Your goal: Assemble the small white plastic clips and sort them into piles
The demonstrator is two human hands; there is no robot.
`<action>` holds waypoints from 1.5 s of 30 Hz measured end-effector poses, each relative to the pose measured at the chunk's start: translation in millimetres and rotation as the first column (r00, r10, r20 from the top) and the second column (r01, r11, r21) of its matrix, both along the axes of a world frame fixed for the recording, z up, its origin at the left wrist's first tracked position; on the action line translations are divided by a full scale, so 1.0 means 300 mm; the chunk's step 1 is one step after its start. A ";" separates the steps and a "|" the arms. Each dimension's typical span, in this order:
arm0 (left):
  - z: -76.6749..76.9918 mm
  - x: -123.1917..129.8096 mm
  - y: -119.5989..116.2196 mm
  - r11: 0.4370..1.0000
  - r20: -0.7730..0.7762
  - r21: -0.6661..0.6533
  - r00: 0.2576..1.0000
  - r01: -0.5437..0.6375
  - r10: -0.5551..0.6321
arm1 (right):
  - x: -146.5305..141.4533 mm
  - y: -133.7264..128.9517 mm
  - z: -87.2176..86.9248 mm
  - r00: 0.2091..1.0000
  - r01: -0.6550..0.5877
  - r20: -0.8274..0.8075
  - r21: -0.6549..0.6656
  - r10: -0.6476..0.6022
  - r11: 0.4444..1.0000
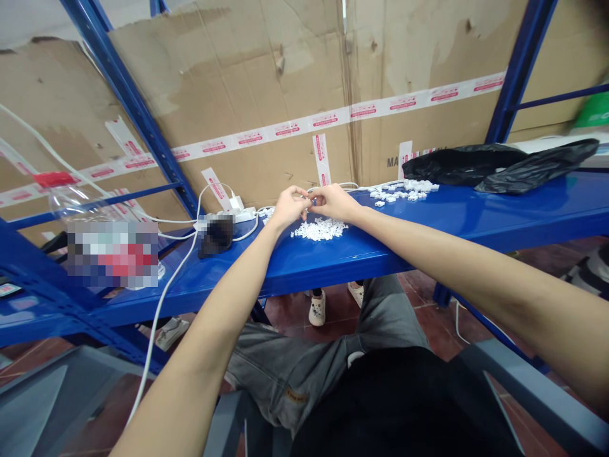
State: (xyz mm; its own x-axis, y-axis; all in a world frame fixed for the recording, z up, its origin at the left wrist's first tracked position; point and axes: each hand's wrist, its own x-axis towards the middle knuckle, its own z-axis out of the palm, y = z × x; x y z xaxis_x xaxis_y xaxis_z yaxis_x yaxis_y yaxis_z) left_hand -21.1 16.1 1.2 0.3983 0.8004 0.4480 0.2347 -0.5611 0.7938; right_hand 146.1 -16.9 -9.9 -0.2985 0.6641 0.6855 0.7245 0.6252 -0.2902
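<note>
Small white plastic pieces [321, 230]: heaped on blue metal table [314, 259]. Left hand [289, 206], right hand [337, 202]: at heap's far edge, fingertips close together. Each grip: fingers bent; cannot tell from here whether clamped on piece.

On the long blue metal shelf [457, 206], a loose heap of small white plastic pieces [322, 230] lies near the front edge. Farther back and right sits a second scatter of white plastic pieces [404, 192], then a crumpled black plastic bag [499, 166]. Left of the heap come a white plastic power strip [245, 215] and a clear red-capped plastic bottle [71, 198]. Tall brown cardboard sheets [261, 76] stand behind.
</note>
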 end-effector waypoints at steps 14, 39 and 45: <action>-0.016 -0.003 -0.001 0.990 -0.073 0.138 0.997 0.039 -0.030 | -0.015 -0.023 0.011 0.992 0.091 0.083 0.049 -0.095 0.995; 0.018 -0.073 0.038 0.760 -0.287 0.476 0.739 -0.443 0.610 | 0.009 -0.022 0.009 0.727 0.685 0.237 -0.199 -0.644 0.701; 0.012 -0.102 0.061 0.754 -0.352 0.450 0.682 -0.478 0.642 | 0.043 0.021 -0.011 0.649 0.754 0.260 -0.346 -0.715 0.559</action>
